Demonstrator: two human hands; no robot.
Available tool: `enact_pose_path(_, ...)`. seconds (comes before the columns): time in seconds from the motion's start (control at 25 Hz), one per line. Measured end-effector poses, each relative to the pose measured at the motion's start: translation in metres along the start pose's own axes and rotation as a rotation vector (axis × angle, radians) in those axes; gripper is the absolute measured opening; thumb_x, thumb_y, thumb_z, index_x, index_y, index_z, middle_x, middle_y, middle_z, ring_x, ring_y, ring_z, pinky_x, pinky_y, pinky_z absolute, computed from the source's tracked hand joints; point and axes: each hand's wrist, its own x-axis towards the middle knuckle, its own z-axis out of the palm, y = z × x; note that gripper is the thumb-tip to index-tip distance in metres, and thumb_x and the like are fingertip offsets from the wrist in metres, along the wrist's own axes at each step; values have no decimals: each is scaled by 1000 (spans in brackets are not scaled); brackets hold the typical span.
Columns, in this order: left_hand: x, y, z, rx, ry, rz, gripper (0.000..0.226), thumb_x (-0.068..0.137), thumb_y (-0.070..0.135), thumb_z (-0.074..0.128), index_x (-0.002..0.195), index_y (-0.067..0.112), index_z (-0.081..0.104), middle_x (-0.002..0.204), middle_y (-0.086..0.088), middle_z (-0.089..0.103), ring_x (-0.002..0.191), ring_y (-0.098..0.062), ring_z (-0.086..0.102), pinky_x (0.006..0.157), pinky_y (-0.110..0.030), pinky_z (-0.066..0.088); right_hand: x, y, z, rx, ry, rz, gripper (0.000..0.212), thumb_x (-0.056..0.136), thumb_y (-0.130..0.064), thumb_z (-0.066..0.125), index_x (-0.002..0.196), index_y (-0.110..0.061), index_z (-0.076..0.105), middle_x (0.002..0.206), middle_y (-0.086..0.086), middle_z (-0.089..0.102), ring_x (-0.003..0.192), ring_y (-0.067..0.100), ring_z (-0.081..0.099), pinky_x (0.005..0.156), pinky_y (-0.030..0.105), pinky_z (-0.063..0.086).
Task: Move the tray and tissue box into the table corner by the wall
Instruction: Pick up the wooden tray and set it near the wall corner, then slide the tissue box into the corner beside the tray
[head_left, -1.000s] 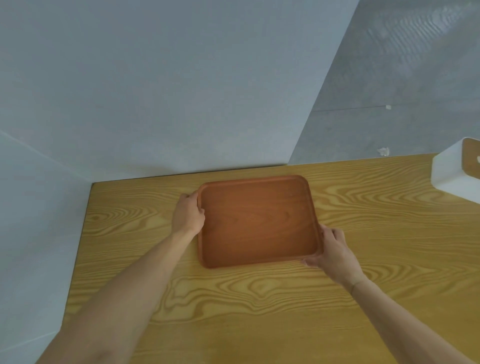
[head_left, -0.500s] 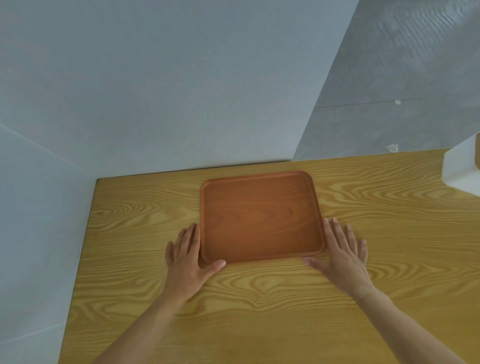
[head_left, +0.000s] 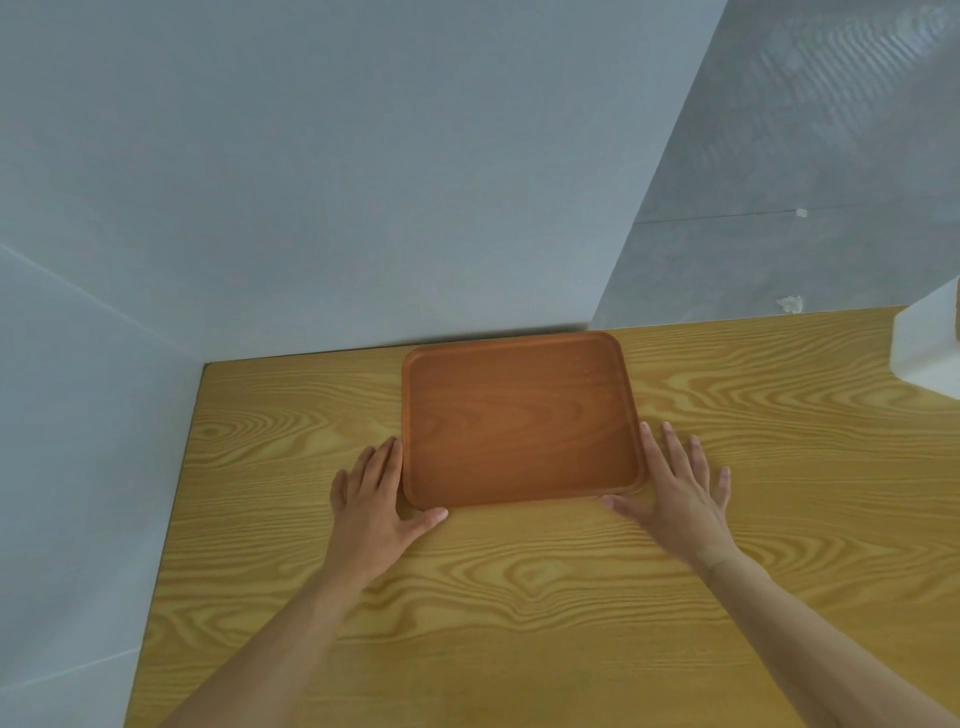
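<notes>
Against back wall: tray (head_left: 519, 421); left hand (head_left: 371, 499), right hand (head_left: 675, 496) flat, spread, flanking near corners.

Tissue box (head_left: 930, 353) cut off by right edge.

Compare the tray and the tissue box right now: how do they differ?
The tray is brown, flat and fully visible, its far edge near the wall; the tissue box is white, taller, cut off at the right edge. Flat hands flank the tray; none touches the box. Both rest on the table.
</notes>
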Motion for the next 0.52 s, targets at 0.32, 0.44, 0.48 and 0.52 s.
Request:
enact_pose_path(0.32,17,1,-12,34,-14,-25,120,66,95,26,158,20,8,165,2,14,151,-20,8,119,-53,6,17,-9,-6,-34,-21,44,111,71,-83,53,151,-45,-14,166,-4,-9,151,29,-12,116,67,5)
enact_pose_path(0.44,17,5,-15,61,-43,-43,118,68,93,31,158,20,6,165,2,11,151,-20,7,119,-54,5,17,-13,-11,-54,-28,56,112,73,-79,59,152,-43,-11,167,-3,-5,151,30,-6,117,65,11)
enact_pose_path(0.48,17,7,-18,66,-64,-54,116,70,91,35,158,20,5,165,2,10,151,-20,7,119,-54,5,16,-16,-15,-48,-37,61,112,74,-76,62,153,-41,-8,167,-1,-3,151,31,-4,117,64,14)
enact_pose_path(0.52,18,10,-21,60,-86,-69,114,73,88,41,157,21,5,165,1,10,151,-20,7,119,-54,5,15,-19,-19,-33,-45,67,110,75,-74,63,154,-39,-5,167,0,0,151,31,0,116,63,18)
